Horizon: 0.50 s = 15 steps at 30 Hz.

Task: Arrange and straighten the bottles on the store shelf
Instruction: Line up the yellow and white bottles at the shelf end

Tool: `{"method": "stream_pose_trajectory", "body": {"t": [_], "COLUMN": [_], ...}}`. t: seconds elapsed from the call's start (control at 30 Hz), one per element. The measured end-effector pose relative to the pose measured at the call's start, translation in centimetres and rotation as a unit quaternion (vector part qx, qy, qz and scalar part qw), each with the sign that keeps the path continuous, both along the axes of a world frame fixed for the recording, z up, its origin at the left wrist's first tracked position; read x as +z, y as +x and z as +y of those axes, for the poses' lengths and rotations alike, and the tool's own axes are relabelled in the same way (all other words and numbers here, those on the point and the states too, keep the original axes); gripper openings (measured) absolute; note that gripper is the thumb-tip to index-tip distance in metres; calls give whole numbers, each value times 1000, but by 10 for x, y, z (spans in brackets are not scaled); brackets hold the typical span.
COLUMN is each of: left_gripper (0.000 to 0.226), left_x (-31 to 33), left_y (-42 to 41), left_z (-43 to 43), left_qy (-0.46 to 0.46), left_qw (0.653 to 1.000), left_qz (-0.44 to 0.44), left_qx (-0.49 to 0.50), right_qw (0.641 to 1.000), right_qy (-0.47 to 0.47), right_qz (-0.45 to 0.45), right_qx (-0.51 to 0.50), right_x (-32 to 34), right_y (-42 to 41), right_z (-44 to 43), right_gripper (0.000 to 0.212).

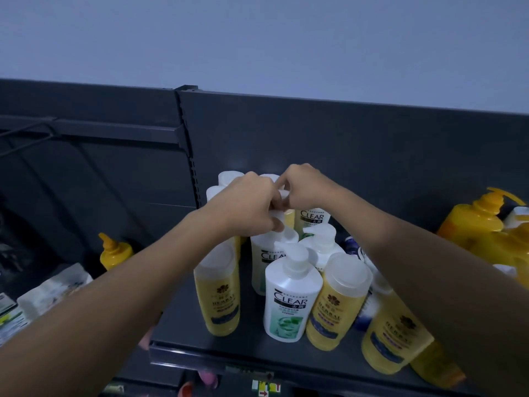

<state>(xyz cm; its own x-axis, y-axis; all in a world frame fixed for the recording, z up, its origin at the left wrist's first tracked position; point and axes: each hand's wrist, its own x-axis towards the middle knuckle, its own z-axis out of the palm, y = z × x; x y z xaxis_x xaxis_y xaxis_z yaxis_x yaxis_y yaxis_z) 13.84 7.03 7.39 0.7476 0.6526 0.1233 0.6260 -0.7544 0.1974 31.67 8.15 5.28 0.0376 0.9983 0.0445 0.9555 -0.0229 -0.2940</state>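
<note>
On the dark top shelf [246,343] stand several white CLEAR pump bottles [290,299] and yellow HERBAL bottles [219,293], closely grouped. My left hand [246,206] and my right hand [303,186] meet over the middle of the group. Both have their fingers closed on the white cap of a bottle [283,213] in the back rows; the hands hide most of that bottle. Another HERBAL bottle [335,303] stands in front to the right, and one [395,339] leans under my right forearm.
Large yellow pump jugs [483,222] stand at the far right. A small yellow pump bottle [114,252] and white packets [54,290] sit on the lower left shelf. The dark back panel [343,138] rises behind the bottles.
</note>
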Motion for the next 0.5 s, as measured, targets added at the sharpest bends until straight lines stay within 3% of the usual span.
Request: {"method": "stream_pose_trajectory", "body": {"t": [0.13,0.23,0.5], "left_gripper": [33,31,17], "left_x": [-4,-8,-16], "left_y": [1,6,35], "left_z": [1,2,10], "left_qy": [15,20,23], "left_qw": [1000,1000,998], "left_qz": [-3,-15,-45], "left_qx": [7,14,23], "right_qw": [999,997,988], "right_qy": [-8,-35,-152], "right_qz": [37,66,34], "right_qx": [23,-3,-20], "right_x": [0,15,47], "right_y": [-3,8,42], "right_z": [4,-17,-108], "right_gripper": [19,41,45]}}
